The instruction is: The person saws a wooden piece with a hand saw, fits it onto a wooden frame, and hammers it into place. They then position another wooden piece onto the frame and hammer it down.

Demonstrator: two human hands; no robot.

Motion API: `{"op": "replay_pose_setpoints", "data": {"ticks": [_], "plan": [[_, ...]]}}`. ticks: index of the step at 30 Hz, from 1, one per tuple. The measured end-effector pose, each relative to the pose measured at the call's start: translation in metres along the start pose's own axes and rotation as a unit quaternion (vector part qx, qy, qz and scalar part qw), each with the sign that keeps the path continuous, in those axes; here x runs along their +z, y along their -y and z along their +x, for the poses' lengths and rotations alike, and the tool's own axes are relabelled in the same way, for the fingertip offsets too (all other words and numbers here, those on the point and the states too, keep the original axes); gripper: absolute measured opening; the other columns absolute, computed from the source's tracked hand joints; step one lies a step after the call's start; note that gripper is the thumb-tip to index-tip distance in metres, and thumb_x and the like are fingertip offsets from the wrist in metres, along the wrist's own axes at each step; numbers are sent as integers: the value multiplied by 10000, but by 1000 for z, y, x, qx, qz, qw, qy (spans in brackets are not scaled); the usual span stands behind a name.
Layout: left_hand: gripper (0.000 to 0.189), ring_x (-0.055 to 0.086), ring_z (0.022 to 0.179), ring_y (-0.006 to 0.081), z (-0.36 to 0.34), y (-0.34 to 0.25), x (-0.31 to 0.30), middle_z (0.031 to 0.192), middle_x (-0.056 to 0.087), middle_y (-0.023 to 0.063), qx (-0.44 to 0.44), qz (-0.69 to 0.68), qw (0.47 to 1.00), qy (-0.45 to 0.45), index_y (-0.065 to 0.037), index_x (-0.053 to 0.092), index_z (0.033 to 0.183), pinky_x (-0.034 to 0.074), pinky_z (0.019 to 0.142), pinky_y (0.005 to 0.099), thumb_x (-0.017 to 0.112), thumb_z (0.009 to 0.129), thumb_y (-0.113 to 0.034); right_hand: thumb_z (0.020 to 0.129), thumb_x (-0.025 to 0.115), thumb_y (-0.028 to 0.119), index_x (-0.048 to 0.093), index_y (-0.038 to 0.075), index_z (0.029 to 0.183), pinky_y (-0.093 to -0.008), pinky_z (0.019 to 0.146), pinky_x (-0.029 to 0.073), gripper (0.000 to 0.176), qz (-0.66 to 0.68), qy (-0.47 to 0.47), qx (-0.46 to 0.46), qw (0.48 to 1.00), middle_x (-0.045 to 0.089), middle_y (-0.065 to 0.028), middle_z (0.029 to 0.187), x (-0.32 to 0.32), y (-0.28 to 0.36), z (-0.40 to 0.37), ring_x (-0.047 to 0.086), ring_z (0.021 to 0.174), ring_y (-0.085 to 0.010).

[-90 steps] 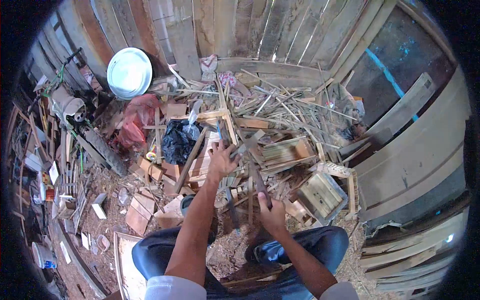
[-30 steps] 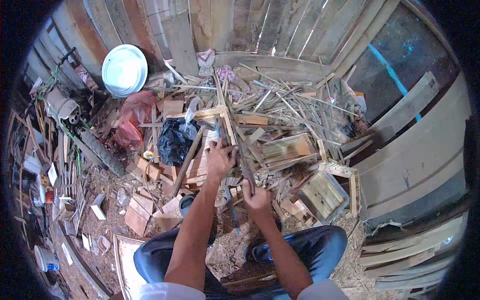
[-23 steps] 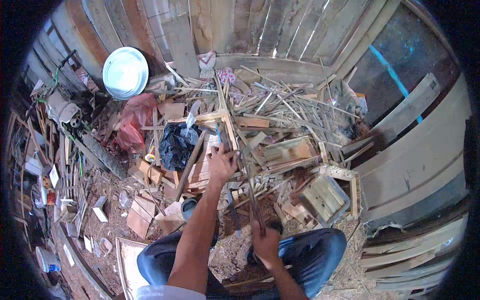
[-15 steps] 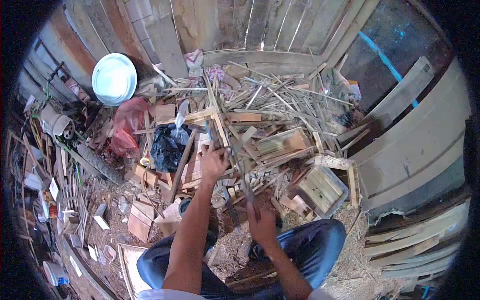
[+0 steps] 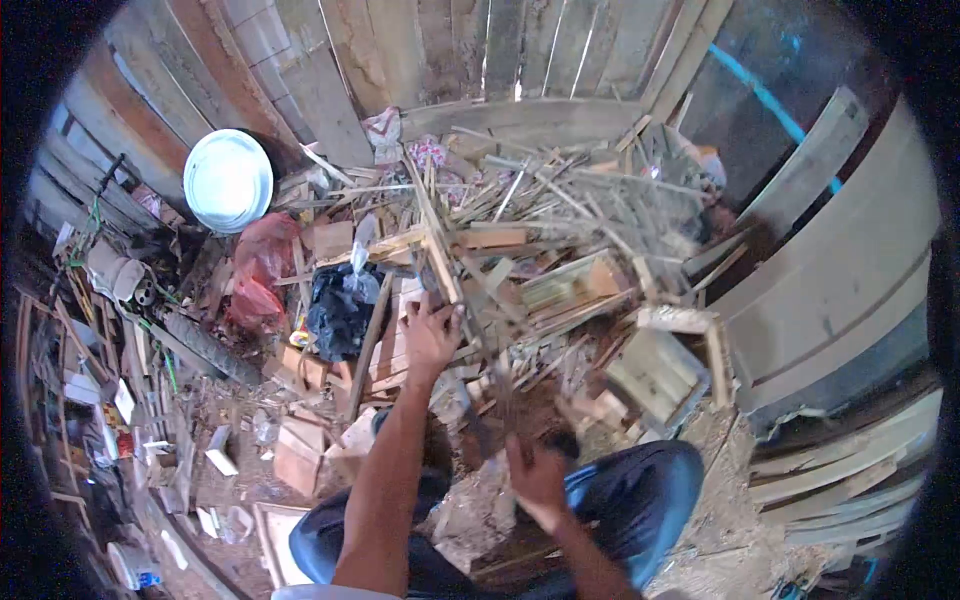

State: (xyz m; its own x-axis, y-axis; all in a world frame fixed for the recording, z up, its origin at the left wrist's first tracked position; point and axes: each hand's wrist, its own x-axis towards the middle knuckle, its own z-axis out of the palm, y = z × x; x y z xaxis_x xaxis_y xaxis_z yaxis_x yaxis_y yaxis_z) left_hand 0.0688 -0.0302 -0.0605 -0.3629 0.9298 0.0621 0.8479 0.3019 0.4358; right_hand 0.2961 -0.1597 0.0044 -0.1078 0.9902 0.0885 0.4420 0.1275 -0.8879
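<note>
My left hand (image 5: 432, 337) is closed at the near end of a light wooden strip (image 5: 441, 265), its fingertips pressing on the wood; part of the grip is hidden. Lower and to the right, my right hand (image 5: 538, 482) is wrapped around the handle of a long-bladed tool (image 5: 505, 385). The blade points forward, away from me, and motion blur hides whether it is a saw or a machete. Its far part lies close to the wood beside my left hand. Scrap wood surrounds both hands.
Thin wood offcuts (image 5: 560, 190) are heaped against the plank wall (image 5: 440, 60). A black plastic bag (image 5: 340, 312) and a red bag (image 5: 264, 275) lie left, below a white basin (image 5: 228, 180). A wooden box (image 5: 655, 375) stands right, near leaning boards (image 5: 830, 270).
My right hand has drawn back toward my body with the long-bladed tool, which is now more blurred. My left hand stays on the wooden strip. The whole view has shifted slightly.
</note>
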Motion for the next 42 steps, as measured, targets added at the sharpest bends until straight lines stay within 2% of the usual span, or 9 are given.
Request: {"op": "replay_pose_setpoints", "data": {"ticks": [6, 7, 11, 13, 16, 30, 33, 36, 42], "plan": [[422, 348, 1277, 527, 4, 11, 9, 1419, 427, 215, 2, -8, 1000, 6, -229, 715, 1094, 274, 1003, 686, 448, 933, -515, 920, 563, 456, 704, 30, 748, -471, 555, 495, 481, -90, 124, 101, 983, 606, -241, 605, 36, -4, 69, 629, 575, -400], [432, 338, 1284, 535, 2, 9, 7, 1418, 429, 216, 4, 1, 1000, 0, -225, 715, 1095, 269, 1009, 685, 447, 933, -522, 946, 558, 342, 680, -21, 919, -408, 583, 498, 384, -83, 123, 110, 983, 666, -152, 654, 30, -23, 41, 687, 620, -273], [440, 336, 1273, 545, 1, 8, 7, 1417, 424, 219, 4, 9, 1000, 7, -213, 706, 1109, 278, 1009, 677, 444, 935, -522, 944, 548, 331, 653, -13, 1100, -418, 623, 520, 393, 48, -11, -20, 999, 683, -186, 732, -8, 17, 11, 691, 701, -337], [427, 340, 1266, 542, 2, 14, 8, 1416, 421, 217, 23, -11, 999, 23, -215, 700, 1116, 293, 1005, 664, 457, 933, -515, 936, 559, 352, 685, 29, 1062, -416, 612, 513, 369, -161, 118, 103, 974, 660, -198, 701, 43, -52, 34, 684, 692, -341], [425, 333, 1277, 522, 3, 10, 5, 1416, 425, 213, 14, 9, 1000, 16, -180, 712, 1087, 295, 1012, 649, 468, 934, -493, 932, 573, 352, 729, 43, 766, -445, 604, 536, 383, -28, 100, 68, 992, 660, -204, 678, 50, -2, 79, 639, 604, -427], [383, 367, 1259, 524, 2, 16, 5, 1415, 436, 211, 28, -28, 999, 26, -180, 735, 1030, 321, 1009, 629, 505, 927, -469, 922, 600, 277, 690, -33, 823, -403, 581, 484, 338, -78, 107, 152, 979, 605, -190, 601, 19, -9, 28, 668, 591, -275], [374, 391, 1225, 554, -4, 5, 3, 1393, 447, 255, 18, 16, 999, -31, -182, 730, 1055, 308, 988, 666, 515, 922, -458, 929, 573, 395, 712, 20, 831, -433, 601, 511, 412, 13, -48, -117, 992, 654, -191, 682, -2, -5, 11, 661, 646, -368], [375, 384, 1225, 556, -1, 9, 6, 1386, 452, 252, 21, 0, 1000, -7, -174, 729, 1057, 304, 991, 668, 519, 921, -454, 957, 546, 334, 670, 2, 1020, -419, 665, 508, 360, -117, 219, 152, 957, 659, -232, 793, 25, 3, 72, 675, 742, -377], [413, 377, 1224, 552, 0, 4, -3, 1364, 460, 259, 16, -19, 1000, 1, -165, 716, 1080, 297, 1003, 667, 505, 920, -482, 944, 544, 345, 665, 32, 1104, -454, 619, 513, 372, -33, 93, 58, 993, 661, -211, 759, -7, 6, 10, 662, 682, -366]]}}
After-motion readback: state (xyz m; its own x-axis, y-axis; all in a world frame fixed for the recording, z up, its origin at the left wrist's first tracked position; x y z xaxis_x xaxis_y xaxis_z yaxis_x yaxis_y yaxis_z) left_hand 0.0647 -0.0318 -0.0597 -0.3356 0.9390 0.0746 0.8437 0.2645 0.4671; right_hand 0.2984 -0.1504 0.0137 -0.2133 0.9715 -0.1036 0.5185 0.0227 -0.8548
